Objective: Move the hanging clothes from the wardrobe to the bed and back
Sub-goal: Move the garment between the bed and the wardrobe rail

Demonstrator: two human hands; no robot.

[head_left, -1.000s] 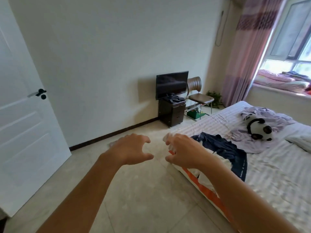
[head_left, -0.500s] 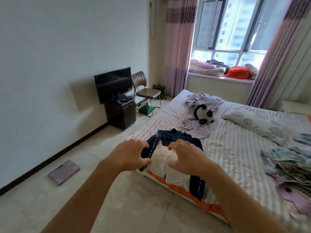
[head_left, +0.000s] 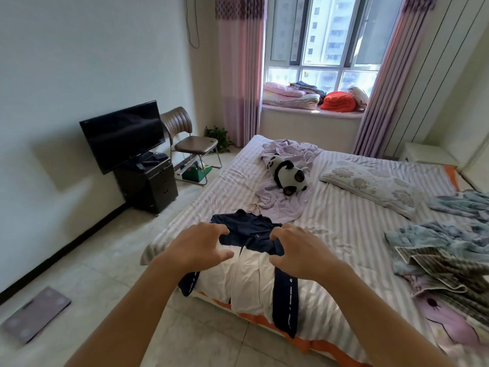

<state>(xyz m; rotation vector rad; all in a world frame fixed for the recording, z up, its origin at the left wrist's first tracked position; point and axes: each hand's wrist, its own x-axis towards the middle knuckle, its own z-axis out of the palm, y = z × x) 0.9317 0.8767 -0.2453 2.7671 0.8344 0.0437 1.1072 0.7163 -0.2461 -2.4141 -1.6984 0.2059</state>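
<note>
Head view, single wide-angle camera, worn by a standing person. Position: at the near corner of the bed (head_left: 344, 229), over the tiled floor (head_left: 87, 263). Facing: forward and down, across the bed toward the window (head_left: 322, 35). Nearest: both forearms, entering from the bottom edge. Straight lines bow at the margins. No second view.

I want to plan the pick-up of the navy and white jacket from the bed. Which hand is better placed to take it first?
Probably the right hand. Its curled fingers hover over the dark collar part of the jacket, nearer the garment's middle. The left hand hovers over the jacket's left edge. Neither has a grip yet, so the difference is small.
</note>
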